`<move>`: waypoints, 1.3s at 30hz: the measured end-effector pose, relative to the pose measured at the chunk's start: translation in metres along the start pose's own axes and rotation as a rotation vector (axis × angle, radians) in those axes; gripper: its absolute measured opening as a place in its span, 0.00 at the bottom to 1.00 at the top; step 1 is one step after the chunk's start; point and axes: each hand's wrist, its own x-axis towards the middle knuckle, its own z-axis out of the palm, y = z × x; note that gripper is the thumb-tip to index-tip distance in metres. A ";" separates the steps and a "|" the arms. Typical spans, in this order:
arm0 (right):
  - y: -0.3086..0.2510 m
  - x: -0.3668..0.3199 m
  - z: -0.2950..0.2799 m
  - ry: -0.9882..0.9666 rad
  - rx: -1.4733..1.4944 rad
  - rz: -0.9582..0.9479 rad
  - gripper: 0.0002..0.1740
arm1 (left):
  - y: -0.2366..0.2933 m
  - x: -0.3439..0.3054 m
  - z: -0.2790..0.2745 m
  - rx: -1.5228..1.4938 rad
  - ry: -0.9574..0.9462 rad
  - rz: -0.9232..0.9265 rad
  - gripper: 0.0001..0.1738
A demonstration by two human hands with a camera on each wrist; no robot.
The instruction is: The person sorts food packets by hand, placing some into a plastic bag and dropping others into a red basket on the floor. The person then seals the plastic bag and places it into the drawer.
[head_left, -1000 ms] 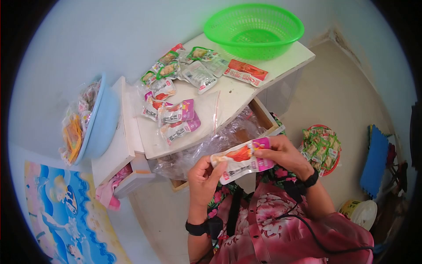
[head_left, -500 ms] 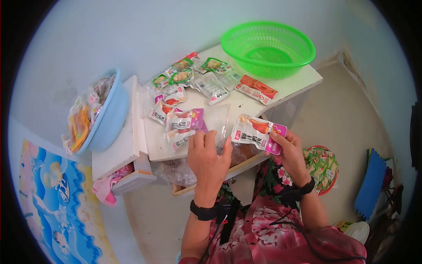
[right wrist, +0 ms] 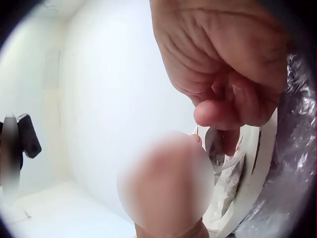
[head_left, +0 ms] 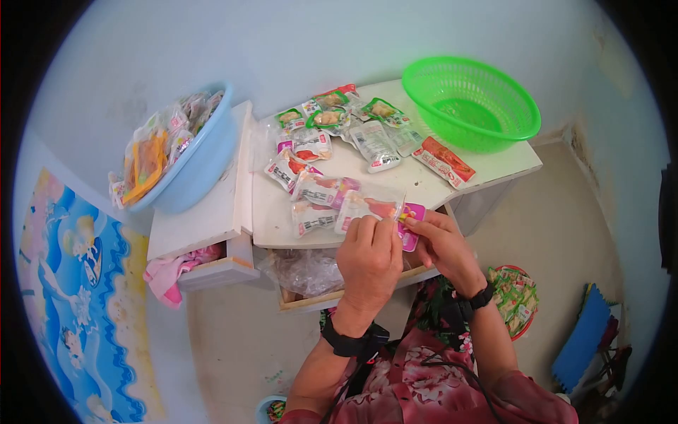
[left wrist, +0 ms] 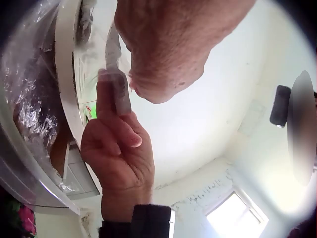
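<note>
In the head view my right hand [head_left: 446,247] pinches the purple end of a white snack pouch [head_left: 411,230] with a reddish food picture. My left hand [head_left: 371,258], fingers curled, pinches the edge of a clear plastic bag [head_left: 392,192] close beside it. The bag's film lies over the pouch's far part. Two similar pouches [head_left: 314,218] lie just left of it, on the white tabletop. In the left wrist view the right hand [left wrist: 121,153] holds the pouch between fingers and thumb. Curled fingers of the right hand [right wrist: 223,69] fill the top of the right wrist view.
More pouches [head_left: 378,145] and a red packet [head_left: 445,161] spread over the tabletop [head_left: 487,173]. A green basket [head_left: 522,131] stands at the back right, a blue basin [head_left: 205,180] of packets at the left. Below, an open drawer [head_left: 314,304] holds crumpled plastic [head_left: 304,272].
Both hands held the pouch at first. The left hand let go and reached to the bag on the tabletop; now the right hand has brought the pouch left, to the bag held by the left.
</note>
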 end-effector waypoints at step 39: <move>0.023 -0.054 0.005 -0.004 -0.240 -0.076 0.12 | -0.157 0.078 -0.049 0.419 -0.438 -0.116 0.24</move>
